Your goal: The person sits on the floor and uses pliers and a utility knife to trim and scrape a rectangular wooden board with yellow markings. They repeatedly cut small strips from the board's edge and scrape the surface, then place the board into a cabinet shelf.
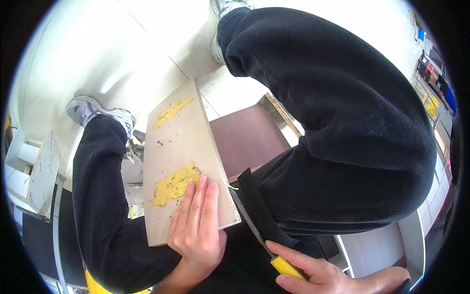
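A beige board (178, 142) with two rough yellow patches (177, 183) leans across my lap, tilted. My left hand (196, 230) grips its near end, fingers stretched over the face beside the lower patch and thumb at the edge. In my right hand (313, 274) is the yellow handle of a long, flat, dark metal file (250, 218). The file's blade runs up along the board's right edge near the corner. A thin pale shaving (233, 187) hangs at that edge, by the blade's far end.
Between my legs a brown panel with a pale frame (249, 137) lies on the white floor. White cabinet parts (34, 171) stand at the left. A wood-toned shelf piece (377, 250) is at the lower right. Various goods and a yellow rack (431, 105) are at the far right.
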The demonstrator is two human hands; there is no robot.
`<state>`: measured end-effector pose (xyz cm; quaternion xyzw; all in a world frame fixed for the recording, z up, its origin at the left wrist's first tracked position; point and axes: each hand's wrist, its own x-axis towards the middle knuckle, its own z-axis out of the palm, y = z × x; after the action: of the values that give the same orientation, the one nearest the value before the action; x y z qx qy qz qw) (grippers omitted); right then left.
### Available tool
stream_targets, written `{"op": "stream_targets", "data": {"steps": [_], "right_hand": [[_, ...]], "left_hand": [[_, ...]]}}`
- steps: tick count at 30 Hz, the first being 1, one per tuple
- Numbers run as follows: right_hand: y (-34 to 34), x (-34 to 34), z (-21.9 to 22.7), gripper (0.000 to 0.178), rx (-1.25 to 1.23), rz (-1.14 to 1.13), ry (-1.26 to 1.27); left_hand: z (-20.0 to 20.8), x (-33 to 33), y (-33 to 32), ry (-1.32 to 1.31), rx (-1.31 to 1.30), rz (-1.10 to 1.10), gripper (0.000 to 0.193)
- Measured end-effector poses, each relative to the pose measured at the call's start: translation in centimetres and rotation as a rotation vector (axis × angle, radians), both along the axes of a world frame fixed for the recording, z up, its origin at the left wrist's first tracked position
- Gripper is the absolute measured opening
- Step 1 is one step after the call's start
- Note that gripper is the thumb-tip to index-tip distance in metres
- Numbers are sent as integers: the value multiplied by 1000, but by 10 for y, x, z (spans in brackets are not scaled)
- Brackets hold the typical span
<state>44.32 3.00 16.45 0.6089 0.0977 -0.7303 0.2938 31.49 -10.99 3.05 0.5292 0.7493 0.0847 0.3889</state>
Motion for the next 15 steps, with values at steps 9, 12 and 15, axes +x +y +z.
{"op": "stream_targets", "data": {"steps": [9,12,15], "right_hand": [[0,-17,-5,53,-58,1,-92],[8,-25,-10,53,-116,32,-129],[-5,-19,-7,52,23,68,-47]], "left_hand": [[0,-2,-3,-59,-33,13,36],[1,-5,-2,-93,-70,7,42],[4,-4,-3,-87,-88,7,44]]}}
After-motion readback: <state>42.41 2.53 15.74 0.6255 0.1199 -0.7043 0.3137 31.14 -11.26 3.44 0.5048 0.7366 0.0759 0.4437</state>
